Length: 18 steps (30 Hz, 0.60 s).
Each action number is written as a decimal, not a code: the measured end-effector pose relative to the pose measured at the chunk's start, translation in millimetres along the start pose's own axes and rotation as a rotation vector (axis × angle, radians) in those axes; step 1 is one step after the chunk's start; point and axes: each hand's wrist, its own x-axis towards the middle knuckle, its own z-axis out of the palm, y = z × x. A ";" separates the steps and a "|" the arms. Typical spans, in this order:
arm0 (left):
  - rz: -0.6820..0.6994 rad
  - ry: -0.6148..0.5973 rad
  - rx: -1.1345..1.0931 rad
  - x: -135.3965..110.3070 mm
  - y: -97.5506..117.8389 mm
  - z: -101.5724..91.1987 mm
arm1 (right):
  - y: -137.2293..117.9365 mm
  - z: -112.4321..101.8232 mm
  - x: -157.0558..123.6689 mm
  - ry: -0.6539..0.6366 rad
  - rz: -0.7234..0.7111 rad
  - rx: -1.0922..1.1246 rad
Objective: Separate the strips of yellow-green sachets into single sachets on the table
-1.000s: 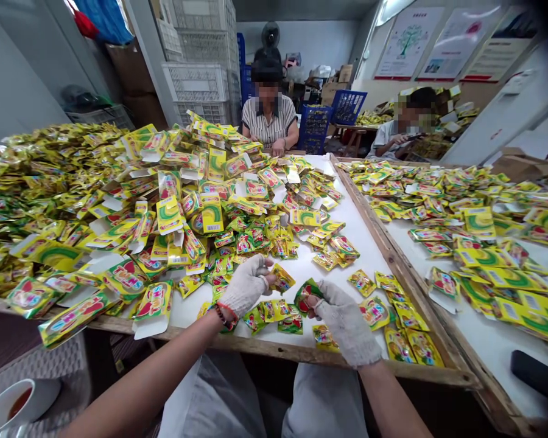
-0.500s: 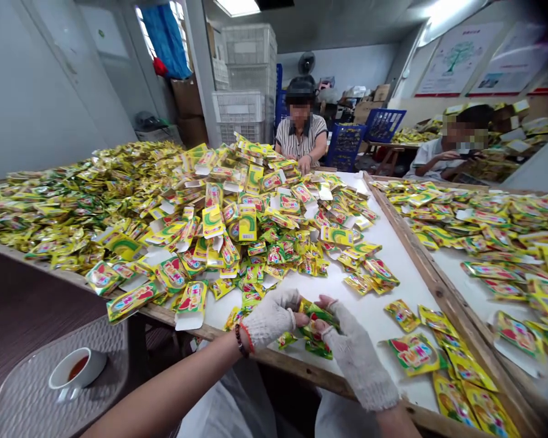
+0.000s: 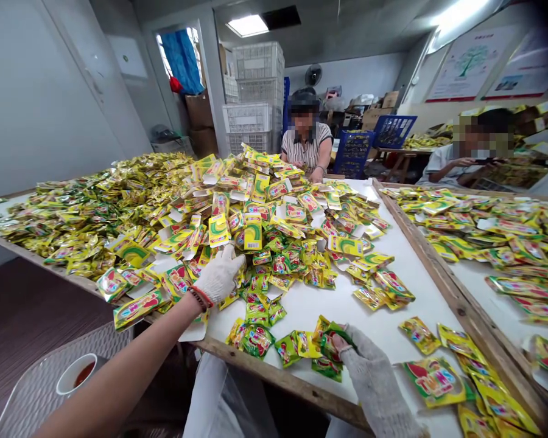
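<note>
My left hand (image 3: 221, 275), in a white knit glove, reaches into the heap of small printed cartons (image 3: 252, 231). Its fingers curl downward among them, and what they grip is hidden. A yellow-and-green carton (image 3: 218, 230) sits just beyond the fingers. Near the table's front edge, my right hand (image 3: 369, 368), also gloved, is closed on small shiny candy packets (image 3: 329, 336), thumb on top. More loose packets (image 3: 296, 347) lie beside it on the white tabletop. Another group of green and yellow packets (image 3: 257, 337) lies between my two hands.
A large mound of packets (image 3: 86, 213) covers the table's left. To the right are an opened carton (image 3: 433, 380), a row of packets (image 3: 497, 389) and a wooden divider (image 3: 456, 304). Across the table sits a person (image 3: 308, 137); another (image 3: 470, 152) sits farther right. A cup (image 3: 68, 380) stands at lower left.
My left hand has left the packets near my right hand and moved left and forward into the carton heap. My right hand stays low, holding packets. The view has shifted slightly.
</note>
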 end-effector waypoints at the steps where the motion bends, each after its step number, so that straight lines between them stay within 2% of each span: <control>1: 0.021 0.005 -0.017 -2.6 -2.0 2.6 | 0.3 1.1 0.2 0.001 -0.008 0.006; 3: 0.074 0.052 -0.100 -9.3 0.0 1.1 | 0.2 3.7 0.7 0.002 -0.025 0.022; 6: 0.129 0.187 -0.334 -24.6 14.3 -14.2 | -1.4 6.2 0.7 0.012 -0.032 0.047; 8: 0.090 0.260 -0.545 -38.0 27.1 -25.1 | -4.1 5.4 -0.4 0.024 -0.013 0.077; 9: 0.050 0.259 -0.673 -44.8 33.5 -28.5 | -6.1 4.4 -1.3 0.026 -0.002 0.101; 11: -0.027 0.150 -0.947 -57.1 45.4 -29.4 | -11.0 1.9 -3.3 0.012 0.016 0.170; 14: -0.095 -0.116 -1.244 -69.4 61.0 -19.0 | -16.5 -0.2 -4.8 -0.091 0.014 0.293; 16: -0.099 -0.212 -1.269 -73.0 70.6 -11.4 | -16.6 1.1 -4.4 -0.144 0.018 0.330; 18: -0.071 -0.230 -1.175 -73.3 78.9 -9.2 | -14.6 3.9 -4.0 -0.139 0.018 0.309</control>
